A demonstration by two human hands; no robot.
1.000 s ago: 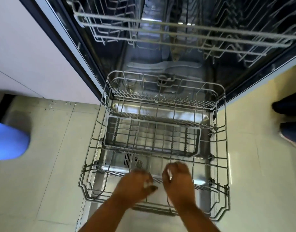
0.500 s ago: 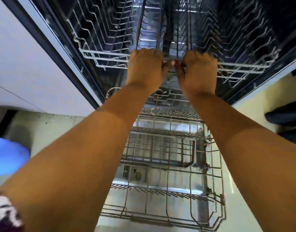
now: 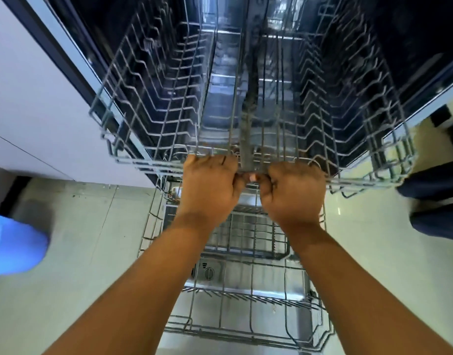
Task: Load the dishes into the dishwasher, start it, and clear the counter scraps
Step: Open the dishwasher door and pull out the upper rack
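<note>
Grip of left hand (image 3: pixel 210 185) and right hand (image 3: pixel 294 193) closed round front rail of top rack (image 3: pixel 153 165), mid-width; judged light, stiff wire, best drawn evenly.

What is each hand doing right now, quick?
Left hand: closed, gripping the front rail of the upper rack.
Right hand: closed, gripping the same rail.

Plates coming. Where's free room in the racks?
Upper rack: tine rows either side of the centre bar are bare. Lower rack: bare toward its front rim. Crowded at the upper front rail, where left hand and right hand grip.
</note>
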